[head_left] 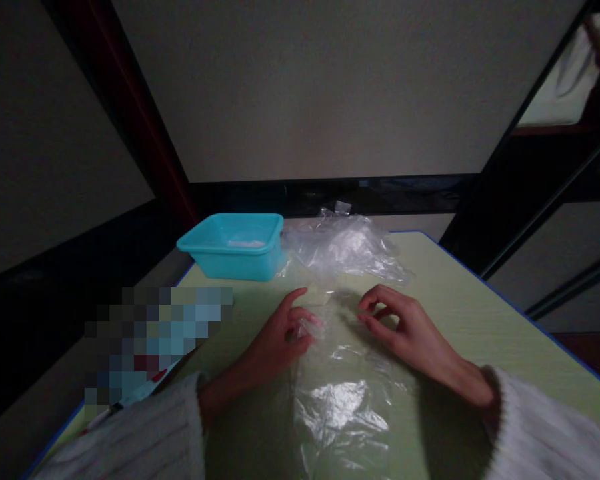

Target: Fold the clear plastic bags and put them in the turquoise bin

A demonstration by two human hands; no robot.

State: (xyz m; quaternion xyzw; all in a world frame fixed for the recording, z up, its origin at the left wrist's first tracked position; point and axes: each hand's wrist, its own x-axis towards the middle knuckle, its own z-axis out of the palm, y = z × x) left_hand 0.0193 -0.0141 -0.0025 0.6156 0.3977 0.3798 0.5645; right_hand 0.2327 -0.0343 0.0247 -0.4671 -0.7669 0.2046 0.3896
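A clear plastic bag (pixel 343 407) lies flat on the light green table, from the near edge of the view up to between my hands. My left hand (pixel 285 333) pinches the bag's upper left part between thumb and a finger, with the index finger stretched out. To the right of the bag's top, my right hand (pixel 405 327) is curved, its thumb and fingertips apart and nothing seen between them. Beyond both hands sits a crumpled heap of clear plastic (pixel 350 247).
A turquoise basin (pixel 235 263) stands at the back left of the table (pixel 480 313), beside the plastic heap. A pixelated, light blue item (pixel 175 337) lies along the left edge. A wall rises behind the table.
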